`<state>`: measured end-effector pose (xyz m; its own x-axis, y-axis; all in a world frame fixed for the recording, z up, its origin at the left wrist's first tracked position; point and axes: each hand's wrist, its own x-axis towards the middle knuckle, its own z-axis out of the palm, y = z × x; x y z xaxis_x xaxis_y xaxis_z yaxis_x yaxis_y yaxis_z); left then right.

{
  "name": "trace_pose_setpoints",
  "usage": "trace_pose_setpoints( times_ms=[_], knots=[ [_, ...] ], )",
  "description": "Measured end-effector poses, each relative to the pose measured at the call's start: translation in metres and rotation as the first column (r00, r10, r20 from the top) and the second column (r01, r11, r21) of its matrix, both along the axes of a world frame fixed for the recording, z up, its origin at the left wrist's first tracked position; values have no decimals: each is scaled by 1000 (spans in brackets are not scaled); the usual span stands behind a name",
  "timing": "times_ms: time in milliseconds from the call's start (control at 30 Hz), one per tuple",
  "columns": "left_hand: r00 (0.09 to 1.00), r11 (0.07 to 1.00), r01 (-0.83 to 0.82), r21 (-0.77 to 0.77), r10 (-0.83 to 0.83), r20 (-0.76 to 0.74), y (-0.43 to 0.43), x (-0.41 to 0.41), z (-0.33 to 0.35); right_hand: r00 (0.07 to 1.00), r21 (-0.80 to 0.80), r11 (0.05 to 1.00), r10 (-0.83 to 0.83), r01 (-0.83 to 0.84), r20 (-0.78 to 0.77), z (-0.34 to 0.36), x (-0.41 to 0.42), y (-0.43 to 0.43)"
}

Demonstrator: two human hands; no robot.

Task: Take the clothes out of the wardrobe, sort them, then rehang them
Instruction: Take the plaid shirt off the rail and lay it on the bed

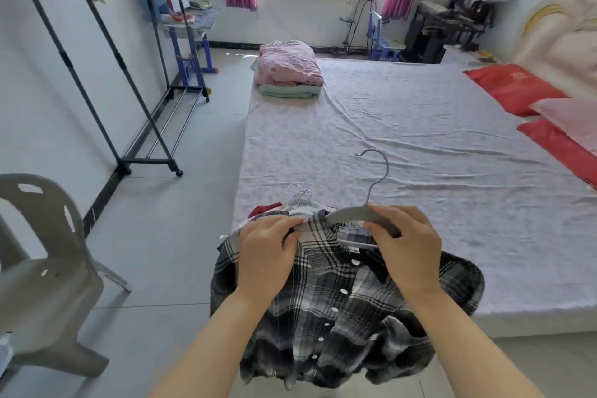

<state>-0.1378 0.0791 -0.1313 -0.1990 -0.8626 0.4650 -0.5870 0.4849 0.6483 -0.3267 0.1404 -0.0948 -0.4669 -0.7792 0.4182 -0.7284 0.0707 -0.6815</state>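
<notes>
A black-and-white plaid shirt (342,310) with white buttons hangs in front of me over the near corner of the bed (403,139). A grey hanger (350,213) sits at its collar, hook pointing up. My left hand (268,249) pinches the collar and the hanger's left end. My right hand (407,245) grips the hanger's right arm. Behind the shirt, a small pile of clothes on several white hangers (298,199) lies on the bed, with a red garment (265,208) showing. The empty clothes rack (142,97) stands at the left wall.
A grey plastic chair (45,268) stands at the near left. Folded pink and green bedding (289,71) lies at the bed's far left corner. Red and pink pillows (536,100) line the right side. A blue desk (190,29) and a plant stand (368,3) sit by the window.
</notes>
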Motion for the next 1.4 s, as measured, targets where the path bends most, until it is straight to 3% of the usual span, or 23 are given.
trace_pose_setpoints(
  times_ms=[267, 433, 533, 667, 967, 1200, 1400],
  knots=[
    [992, 990, -103, 96, 95, 87, -114, -36, -29, 993, 73, 991, 111, -114, 42, -35, -41, -136],
    [974, 959, -187, 213, 154, 164, -183, -61, -52, 982, 200, 962, 174, -185, 73, -71, -67, -222],
    [940, 901, -227, 369, 103, 326, -214, -71, -62, 977, 382, 900, 197, -211, 77, -96, -74, -269],
    [893, 824, -279, 493, 34, 449, -241, -84, -82, 953, 624, 725, 279, -291, 120, -130, -82, -307],
    [819, 684, -239, 689, -239, 522, -253, -95, -101, 949, 827, 474, 235, -303, 212, -177, -112, -263],
    [644, 670, -115, 733, -512, 569, -262, -108, -90, 984, 834, 523, 48, -173, 174, -165, -130, -225],
    [406, 710, 112, 695, -672, 620, -256, -126, -79, 975, 817, 576, -184, 3, 126, -144, -118, -161]
  ],
)
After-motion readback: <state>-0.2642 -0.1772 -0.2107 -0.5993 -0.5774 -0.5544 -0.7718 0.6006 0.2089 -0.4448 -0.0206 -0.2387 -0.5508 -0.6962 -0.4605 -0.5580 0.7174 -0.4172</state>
